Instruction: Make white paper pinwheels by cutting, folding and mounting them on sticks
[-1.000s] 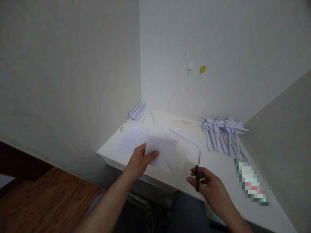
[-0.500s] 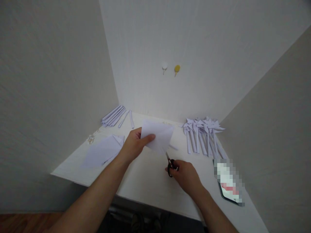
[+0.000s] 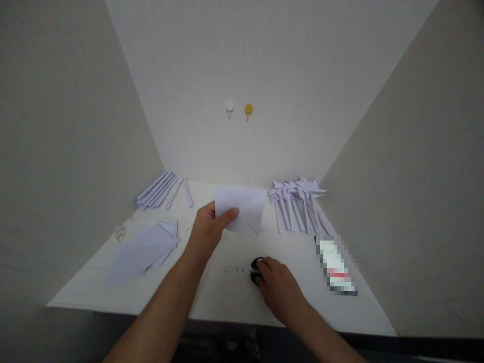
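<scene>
A white square sheet of paper (image 3: 245, 204) is pinched in my left hand (image 3: 214, 224), thumb on its near face. A slit seems to run in from its lower right part. My right hand (image 3: 278, 285) has its fingers on the black handles of a pair of scissors (image 3: 254, 271). The scissors lie low at the table, blades pointing left and apart from the paper. How the fingertips sit in the handle loops is partly hidden.
Rolled paper sticks (image 3: 157, 190) lie at the back left, with paper sheets (image 3: 145, 247) nearer. Several paper pinwheels (image 3: 298, 199) are piled at the back right. A phone (image 3: 335, 264) lies at the right. White walls enclose the white table (image 3: 227, 302).
My right hand has lowered the scissors away from the paper's lower corner and turned the blades to the left. My left hand keeps the paper up. The view has shifted a little.
</scene>
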Available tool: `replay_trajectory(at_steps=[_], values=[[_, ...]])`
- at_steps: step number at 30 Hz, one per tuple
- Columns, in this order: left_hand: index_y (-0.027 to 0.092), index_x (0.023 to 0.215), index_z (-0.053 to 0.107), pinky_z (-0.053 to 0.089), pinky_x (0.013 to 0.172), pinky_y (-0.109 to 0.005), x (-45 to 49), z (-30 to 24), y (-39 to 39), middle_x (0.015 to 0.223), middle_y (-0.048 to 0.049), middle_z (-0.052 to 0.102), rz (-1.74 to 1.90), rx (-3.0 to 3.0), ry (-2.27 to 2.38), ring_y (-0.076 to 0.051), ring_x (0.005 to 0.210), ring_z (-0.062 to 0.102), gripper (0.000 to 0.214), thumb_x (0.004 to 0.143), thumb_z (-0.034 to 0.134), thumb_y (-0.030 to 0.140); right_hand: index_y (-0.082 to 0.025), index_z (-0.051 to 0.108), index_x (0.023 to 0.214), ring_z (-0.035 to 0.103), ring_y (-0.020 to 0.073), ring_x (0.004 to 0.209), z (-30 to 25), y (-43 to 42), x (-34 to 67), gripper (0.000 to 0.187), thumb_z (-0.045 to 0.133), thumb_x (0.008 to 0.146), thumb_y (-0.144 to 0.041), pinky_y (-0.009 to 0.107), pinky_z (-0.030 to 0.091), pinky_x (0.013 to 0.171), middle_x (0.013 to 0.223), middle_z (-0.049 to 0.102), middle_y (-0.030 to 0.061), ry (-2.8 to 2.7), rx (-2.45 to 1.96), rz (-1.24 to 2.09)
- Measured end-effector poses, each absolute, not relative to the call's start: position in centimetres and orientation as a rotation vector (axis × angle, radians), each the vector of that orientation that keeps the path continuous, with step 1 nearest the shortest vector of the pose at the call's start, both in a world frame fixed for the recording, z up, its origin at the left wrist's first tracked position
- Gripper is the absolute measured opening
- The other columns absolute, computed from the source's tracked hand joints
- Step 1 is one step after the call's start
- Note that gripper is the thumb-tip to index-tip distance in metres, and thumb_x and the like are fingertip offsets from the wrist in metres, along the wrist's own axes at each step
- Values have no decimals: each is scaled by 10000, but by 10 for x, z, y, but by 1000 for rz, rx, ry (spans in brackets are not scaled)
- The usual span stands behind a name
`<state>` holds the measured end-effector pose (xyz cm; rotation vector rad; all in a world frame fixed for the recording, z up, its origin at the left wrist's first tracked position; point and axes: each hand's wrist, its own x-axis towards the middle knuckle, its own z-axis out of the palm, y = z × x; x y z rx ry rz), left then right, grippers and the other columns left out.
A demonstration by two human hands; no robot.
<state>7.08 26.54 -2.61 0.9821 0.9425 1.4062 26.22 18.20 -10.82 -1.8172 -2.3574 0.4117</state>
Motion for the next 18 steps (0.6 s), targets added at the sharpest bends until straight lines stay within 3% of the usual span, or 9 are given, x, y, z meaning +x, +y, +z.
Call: replay_trajectory(at_steps=[5,18], values=[[155,897,796,550,728,-323,58,-28,244,852,-65,811,1434,978,978,-210,747,712,315,667,893,347,-119,748,1200,692,348,1150,-119,173,265,338,560,922,-78,489,532,996,1264,732,196,-2347,-1742,319],[144,886,802,554,731,-339,18,-23,186,857,-81,816,1491,941,1048,-224,740,711,359,635,907,378,-178,730,1200,729,282,1060,-148,159,266,295,582,944,-172,423,577,964,1156,778,138,-2197,-1567,129]])
